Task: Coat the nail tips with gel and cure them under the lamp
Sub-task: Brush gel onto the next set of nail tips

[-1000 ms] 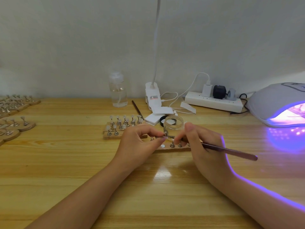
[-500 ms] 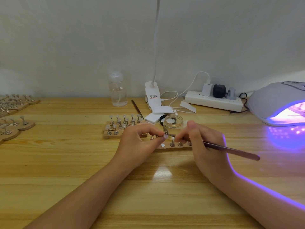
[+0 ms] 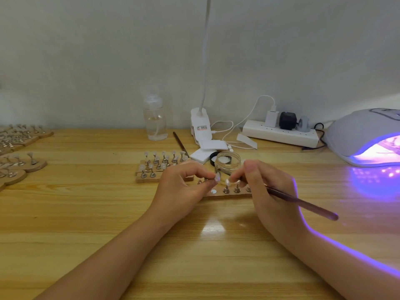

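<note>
While left hand (image 3: 184, 187) fingers pinch a clear nail tip (image 3: 217, 176), right hand (image 3: 268, 191) grips the thin brown brush (image 3: 303, 205); coating step, next dab gel from the clear glass jar (image 3: 227, 164) at 12 o'clock.

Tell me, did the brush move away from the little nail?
Yes. The brush tip drew back to the right, away from the nail tip in the left hand, toward the jar side.

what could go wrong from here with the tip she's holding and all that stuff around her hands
1. The left hand pinches a nail tip at its fingertips; a slip of that grip could drop it or smear wet gel.
2. The open gel jar stands just behind both hands, so a knuckle or the brush in the right hand might tip it.
3. The lit curing lamp glows close by; stray light may thicken gel in the jar.
</note>
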`<state>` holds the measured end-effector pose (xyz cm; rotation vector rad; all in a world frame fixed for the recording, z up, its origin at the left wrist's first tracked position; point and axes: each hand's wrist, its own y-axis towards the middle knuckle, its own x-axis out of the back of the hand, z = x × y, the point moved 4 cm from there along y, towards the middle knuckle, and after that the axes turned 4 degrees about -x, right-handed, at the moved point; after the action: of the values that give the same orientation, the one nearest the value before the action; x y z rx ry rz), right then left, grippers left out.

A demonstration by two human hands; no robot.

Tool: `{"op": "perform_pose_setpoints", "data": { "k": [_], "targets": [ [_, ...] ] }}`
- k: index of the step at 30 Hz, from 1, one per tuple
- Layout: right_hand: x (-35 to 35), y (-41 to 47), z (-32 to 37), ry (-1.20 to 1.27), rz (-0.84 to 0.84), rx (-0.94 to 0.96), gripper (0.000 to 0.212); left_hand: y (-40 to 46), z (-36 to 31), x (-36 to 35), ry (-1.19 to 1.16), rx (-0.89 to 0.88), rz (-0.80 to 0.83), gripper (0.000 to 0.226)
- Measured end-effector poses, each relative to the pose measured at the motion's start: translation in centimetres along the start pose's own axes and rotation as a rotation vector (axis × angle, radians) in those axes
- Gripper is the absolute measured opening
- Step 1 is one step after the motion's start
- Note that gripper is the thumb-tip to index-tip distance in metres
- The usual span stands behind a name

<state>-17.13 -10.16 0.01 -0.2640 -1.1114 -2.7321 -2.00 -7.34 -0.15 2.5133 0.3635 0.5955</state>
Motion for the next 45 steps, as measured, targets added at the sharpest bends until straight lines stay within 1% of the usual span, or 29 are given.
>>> {"op": "perform_pose_setpoints", "data": {
  "k": [2,4,8,12,16,19,23,24,27,28,31,35,36,38,40,43,45],
  "targets": [
    [-0.18,-0.19,-0.29,0.082,0.021,-0.050,0.040,-0.02,-0.03,0.00,0.011,-0.006,0.002,0.023],
    [-0.25,-0.30,-0.29,0.125,0.024,-0.058,0.042,-0.02,-0.05,-0.01,0.020,-0.002,-0.001,0.025],
    [-0.04,0.04,0.09,-0.016,0.007,0.018,0.036,0.00,0.01,-0.04,0.014,0.006,0.000,0.025],
    [-0.21,-0.23,-0.28,0.104,0.020,-0.042,0.041,-0.06,-0.07,-0.03,0.003,0.023,0.003,0.026],
    [-0.19,0.04,0.26,-0.012,0.015,0.042,0.034,-0.02,-0.02,-0.01,0.007,0.028,0.008,0.024],
    [-0.12,-0.18,-0.10,0.069,0.010,0.004,0.040,-0.03,0.08,0.00,0.018,0.034,0.010,0.025],
    [0.05,0.01,0.19,-0.033,-0.025,0.066,0.038,-0.04,0.14,0.02,0.014,0.038,0.003,0.025],
    [0.04,0.03,0.05,-0.028,-0.021,0.054,0.039,-0.03,0.14,0.01,0.014,0.034,0.003,0.025],
    [-0.15,-0.19,-0.32,0.106,0.001,-0.026,0.043,-0.07,0.11,0.03,0.017,0.029,-0.002,0.024],
    [-0.08,-0.24,-0.28,0.110,-0.011,-0.012,0.042,-0.07,0.14,0.04,0.019,0.030,-0.003,0.024],
    [0.08,-0.03,0.05,0.007,-0.030,0.036,0.037,-0.06,0.23,0.02,0.025,0.035,0.003,0.023],
    [-0.14,-0.26,-0.32,0.124,0.002,-0.058,0.042,-0.08,0.16,0.03,0.016,0.031,0.003,0.022],
    [-0.08,-0.28,-0.26,0.119,-0.008,-0.045,0.041,-0.06,0.15,0.01,0.010,0.034,0.005,0.019],
    [0.09,-0.12,-0.02,0.017,-0.027,0.018,0.037,-0.03,0.16,-0.01,-0.007,0.045,0.010,0.013],
    [0.08,0.04,-0.05,-0.034,-0.015,0.025,0.036,0.03,0.22,-0.05,-0.017,0.047,0.011,0.012],
    [-0.34,-0.23,-0.11,0.080,0.049,-0.018,0.041,-0.04,0.22,0.01,-0.016,0.027,0.003,0.017],
    [-0.21,-0.32,-0.01,0.110,0.039,-0.009,0.042,-0.06,0.31,0.01,-0.025,0.026,0.007,0.018]
  ]
}}
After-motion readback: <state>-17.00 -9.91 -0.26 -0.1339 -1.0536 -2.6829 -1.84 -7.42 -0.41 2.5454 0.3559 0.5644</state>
